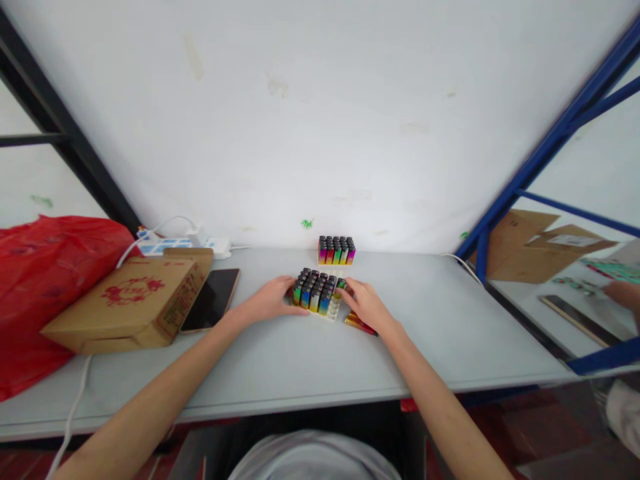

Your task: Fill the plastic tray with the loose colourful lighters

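Observation:
A pale tray (334, 309) stands on the grey table, filled with rows of upright coloured lighters (314, 293) with black tops; its right end shows bare slots. My left hand (273, 298) grips the left side of this tray, thumb along the front. At the tray's right end my right hand (364, 303) is closed with fingertips on a green lighter (341, 283). Several red and gold lighters (360, 323) lie flat on the table just under and beside my right hand. Behind, near the wall, stands a second full block of lighters (337, 251).
On the left are a cardboard box (125, 300), a red plastic bag (60, 280), a dark phone or tablet (211, 300) and a power strip (217, 247). Beyond the blue frame (530, 157) at right, another person's hand (623, 293) and cartons (520, 247) show.

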The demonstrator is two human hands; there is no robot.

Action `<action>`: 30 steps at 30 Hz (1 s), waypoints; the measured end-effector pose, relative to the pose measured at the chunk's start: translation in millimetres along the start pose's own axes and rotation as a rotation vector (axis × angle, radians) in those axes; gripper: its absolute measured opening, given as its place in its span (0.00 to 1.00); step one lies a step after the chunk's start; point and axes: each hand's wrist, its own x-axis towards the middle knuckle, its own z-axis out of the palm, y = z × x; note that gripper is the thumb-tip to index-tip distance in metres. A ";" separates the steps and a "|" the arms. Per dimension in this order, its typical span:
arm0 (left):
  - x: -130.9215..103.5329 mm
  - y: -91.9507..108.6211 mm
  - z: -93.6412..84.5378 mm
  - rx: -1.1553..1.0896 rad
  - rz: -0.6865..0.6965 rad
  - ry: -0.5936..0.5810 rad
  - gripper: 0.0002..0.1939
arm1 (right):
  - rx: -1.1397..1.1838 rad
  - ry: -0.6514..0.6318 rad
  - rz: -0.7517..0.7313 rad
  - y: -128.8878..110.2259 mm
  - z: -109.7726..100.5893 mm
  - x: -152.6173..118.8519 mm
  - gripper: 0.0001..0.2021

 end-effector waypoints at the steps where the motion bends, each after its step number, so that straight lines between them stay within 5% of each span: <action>1: 0.1 0.1 -0.1 0.003 0.000 -0.005 0.35 | -0.018 -0.019 -0.012 -0.8 -1.2 0.2 0.15; 7: -0.5 6.1 -3.4 0.018 -0.008 -0.025 0.36 | 0.087 0.029 0.029 6.8 -35.9 -17.1 0.11; 12: -1.4 8.1 -4.8 0.040 -0.019 -0.014 0.36 | 0.034 -0.105 0.107 16.0 -66.8 -55.3 0.10; 19: -1.3 5.3 -3.5 0.013 -0.015 0.023 0.36 | 0.028 -0.128 0.144 21.8 -63.8 -78.1 0.09; 24: -1.5 6.4 -4.3 0.001 -0.019 0.006 0.36 | 0.132 -0.036 0.159 26.3 -58.6 -69.6 0.12; 30: -1.0 4.7 -3.2 0.004 -0.015 -0.007 0.37 | 0.705 0.281 0.359 16.9 -51.9 -35.0 0.25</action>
